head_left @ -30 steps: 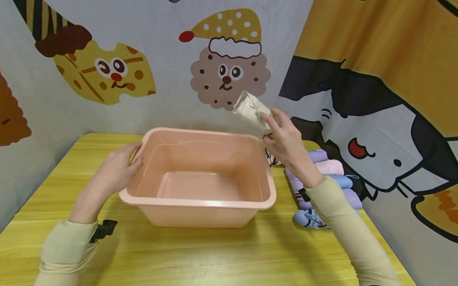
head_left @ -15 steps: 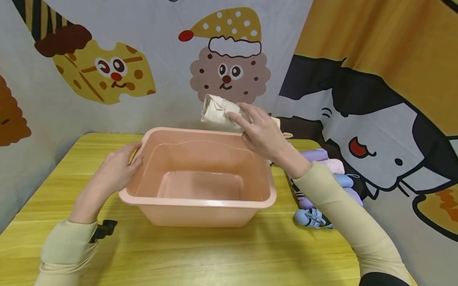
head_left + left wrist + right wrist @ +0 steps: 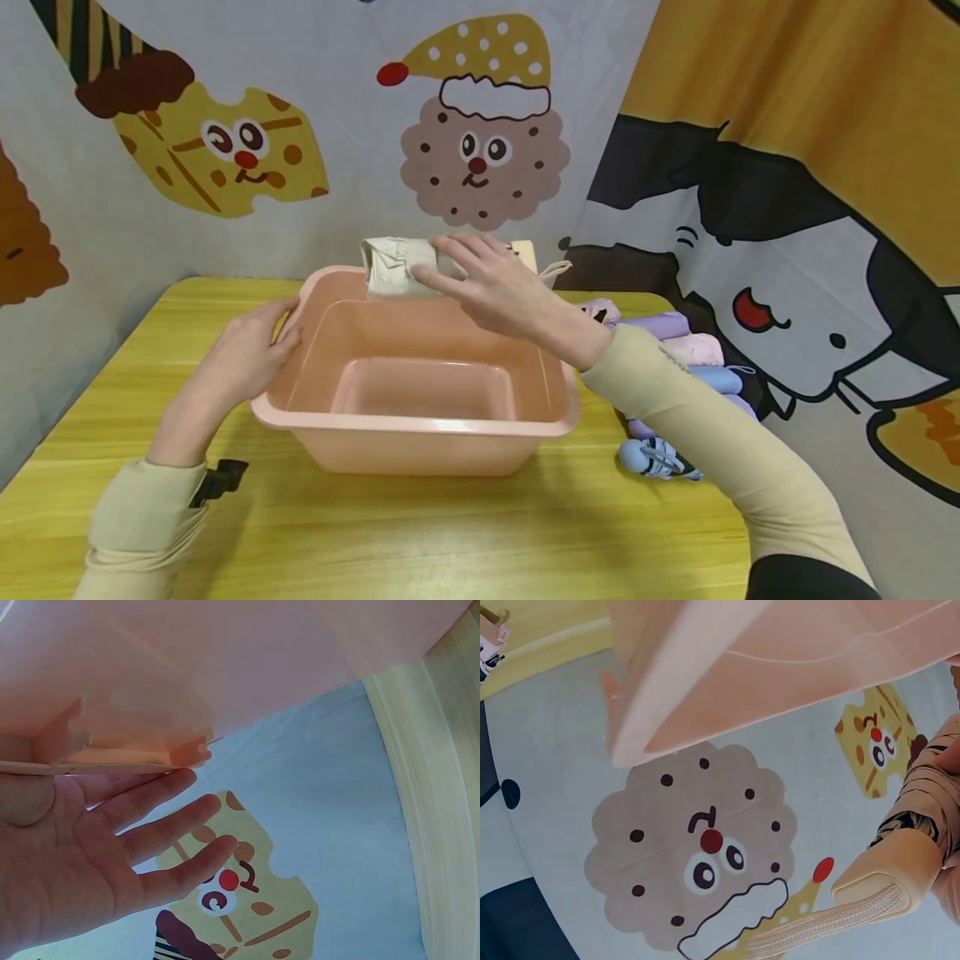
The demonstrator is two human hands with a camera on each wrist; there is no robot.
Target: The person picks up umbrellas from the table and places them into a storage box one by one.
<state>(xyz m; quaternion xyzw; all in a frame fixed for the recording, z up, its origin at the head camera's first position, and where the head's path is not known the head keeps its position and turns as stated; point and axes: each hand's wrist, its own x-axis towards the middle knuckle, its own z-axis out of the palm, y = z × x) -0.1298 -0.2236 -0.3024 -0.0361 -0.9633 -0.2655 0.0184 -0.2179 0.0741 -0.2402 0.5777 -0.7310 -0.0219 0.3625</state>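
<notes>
My right hand (image 3: 487, 287) grips a cream folded umbrella (image 3: 393, 262) by its rolled canopy. It lies nearly level above the back rim of a peach plastic basin (image 3: 420, 425). In the right wrist view the umbrella's pale handle (image 3: 889, 874) and braided wrist strap (image 3: 825, 922) stick out past the hand. My left hand (image 3: 251, 346) holds the basin's left rim, thumb over the edge. Seen from the left wrist, its fingers (image 3: 172, 832) reach out below the rim. The basin's visible floor has nothing on it.
Several rolled umbrellas in purple, pink and blue (image 3: 716, 379) lie at the table's right side, partly behind my right arm. A blue umbrella (image 3: 656, 458) lies nearest the front. A patterned cloth (image 3: 345, 167) hangs behind the yellow wood-grain table (image 3: 360, 533).
My right hand has carried the cream umbrella left and down, from beyond the basin's back right corner to its back rim, turning it nearly level. The left hand stays put.
</notes>
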